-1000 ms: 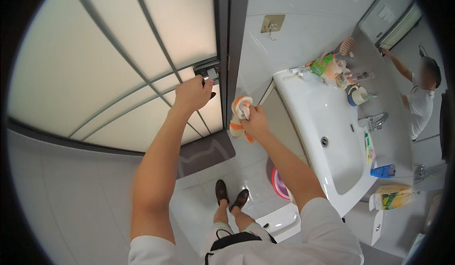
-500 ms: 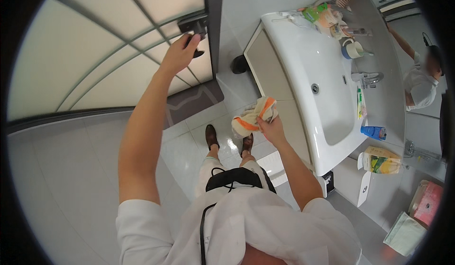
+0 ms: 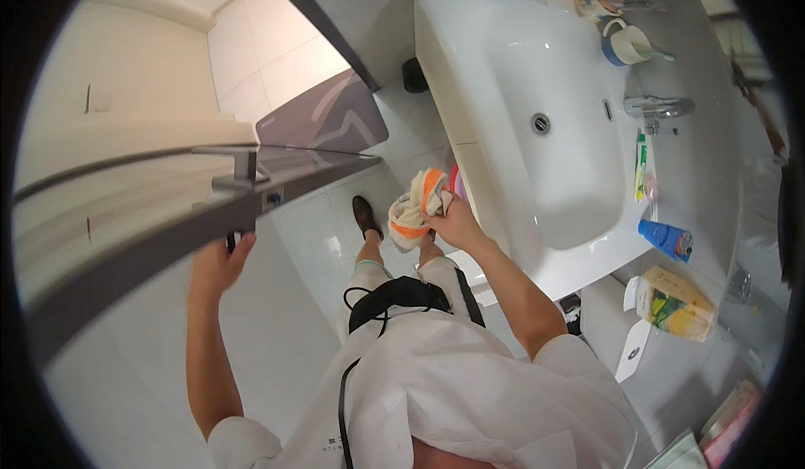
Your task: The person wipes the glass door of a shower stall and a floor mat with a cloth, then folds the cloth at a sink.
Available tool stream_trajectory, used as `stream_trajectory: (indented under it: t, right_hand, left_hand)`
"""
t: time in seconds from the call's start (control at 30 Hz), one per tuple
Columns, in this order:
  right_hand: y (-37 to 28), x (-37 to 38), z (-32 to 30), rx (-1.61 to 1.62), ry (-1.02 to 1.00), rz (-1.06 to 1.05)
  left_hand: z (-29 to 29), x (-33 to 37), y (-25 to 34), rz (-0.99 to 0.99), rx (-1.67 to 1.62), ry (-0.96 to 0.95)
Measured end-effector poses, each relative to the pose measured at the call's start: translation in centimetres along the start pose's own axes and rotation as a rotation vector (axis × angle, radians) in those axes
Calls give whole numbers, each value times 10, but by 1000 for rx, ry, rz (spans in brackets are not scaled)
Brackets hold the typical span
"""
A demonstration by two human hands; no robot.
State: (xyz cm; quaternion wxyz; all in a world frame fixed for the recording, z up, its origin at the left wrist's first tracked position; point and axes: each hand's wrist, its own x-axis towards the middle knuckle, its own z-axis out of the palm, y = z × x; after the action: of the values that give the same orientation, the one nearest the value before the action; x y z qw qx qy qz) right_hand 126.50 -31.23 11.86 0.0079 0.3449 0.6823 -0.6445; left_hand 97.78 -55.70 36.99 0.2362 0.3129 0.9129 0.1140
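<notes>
My left hand (image 3: pixel 216 261) is closed on the dark handle (image 3: pixel 234 241) of a door (image 3: pixel 151 247) that now stands swung inward, its edge toward me. Part of the grip is hidden behind the fingers. In front of my body, my right hand (image 3: pixel 455 221) holds a bunched cream cloth (image 3: pixel 411 215) with orange stripes. The cloth hangs above my shoes, beside the front of the white washbasin (image 3: pixel 503 146).
A grey mat (image 3: pixel 323 117) lies in the doorway. Along the basin's right side are a faucet (image 3: pixel 658 106), a mug (image 3: pixel 625 45), a toothpaste tube (image 3: pixel 641 167) and a blue tube (image 3: pixel 667 240). A yellow-and-green pack (image 3: pixel 675 304) sits nearer me.
The door has swung inward from closed to open, and my left hand has moved left and nearer with its handle. The cloth stays in my right hand, shifted slightly left.
</notes>
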Motion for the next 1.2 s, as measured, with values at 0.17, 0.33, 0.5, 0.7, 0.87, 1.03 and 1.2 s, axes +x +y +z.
stream_trajectory:
  t: [0.17, 0.33, 0.5, 0.7, 0.87, 1.03, 1.2]
  right_hand:
    - [-8, -18, 0, -234, -110, -31]
    - [-3, -16, 13, -188, -234, 75]
    - [-6, 3, 21, -418, -369, 122]
    - [-6, 14, 33, -389, -404, 48]
    - [7, 14, 41, -414, -501, 107]
    - [51, -3, 43, -369, -412, 56]
    - [82, -19, 64, -184, -312, 210]
  left_hand:
    - [44, -121, -21, -73, 228, 261]
    - [79, -229, -27, -363, 176, 298]
    - [119, -267, -37, -606, -541, 814]
    - [122, -288, -117, -822, -1234, 1165]
    - [112, -327, -191, -986, -1199, 1173]
    - [110, -333, -252, -1133, -1176, 1120]
    - [101, -362, -297, -1183, -1065, 1096]
